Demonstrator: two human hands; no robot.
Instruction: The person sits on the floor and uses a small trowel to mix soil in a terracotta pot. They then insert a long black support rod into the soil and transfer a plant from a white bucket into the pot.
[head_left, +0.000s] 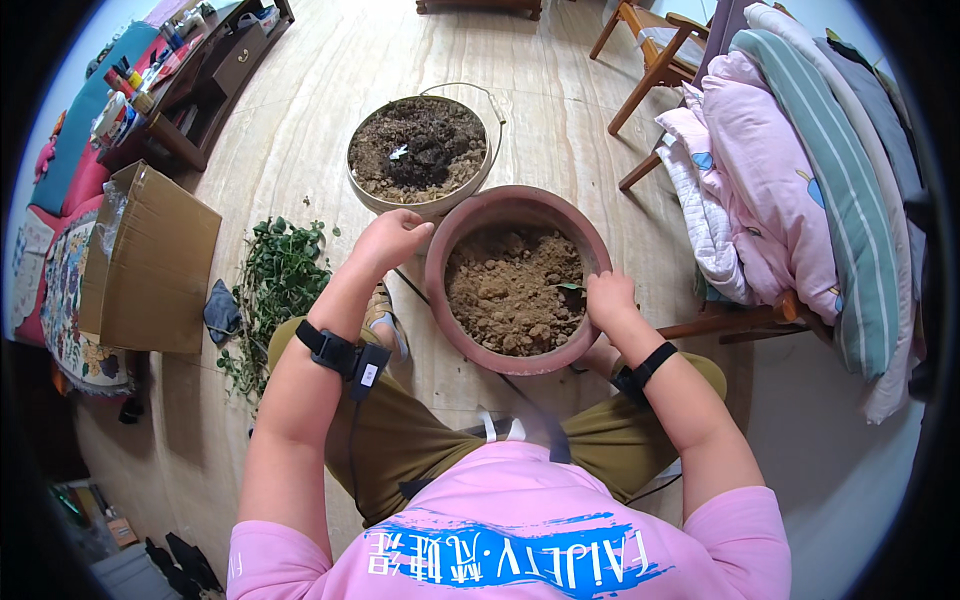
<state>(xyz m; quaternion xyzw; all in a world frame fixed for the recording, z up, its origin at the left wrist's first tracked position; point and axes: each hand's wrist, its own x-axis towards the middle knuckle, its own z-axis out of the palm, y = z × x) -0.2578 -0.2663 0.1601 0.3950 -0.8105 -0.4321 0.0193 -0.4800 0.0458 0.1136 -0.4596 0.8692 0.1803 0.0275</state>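
A reddish-brown round pot (449,335) stands between my knees, part filled with lumpy brown soil (512,290). At its right inner wall is my right hand (611,300), fingers closed, with a small green-leaved cutting (571,287) poking out from the fingertips toward the soil. The cutting's stem is hidden by the hand. My left hand (396,240) hovers left of the pot, just below the rim of a pale bucket (432,207). Its fingers are bent together; whatever they may hold does not show. Dark and light brown soil fills the bucket, with a small white piece (398,152) on top.
Leafy green vines (285,270) lie in a heap on the floor at left, near a dark crumpled piece (222,311) and an open cardboard box (160,262). A wire handle (497,108) arches beside the bucket. Folded bedding (765,170) fills a wooden chair at right.
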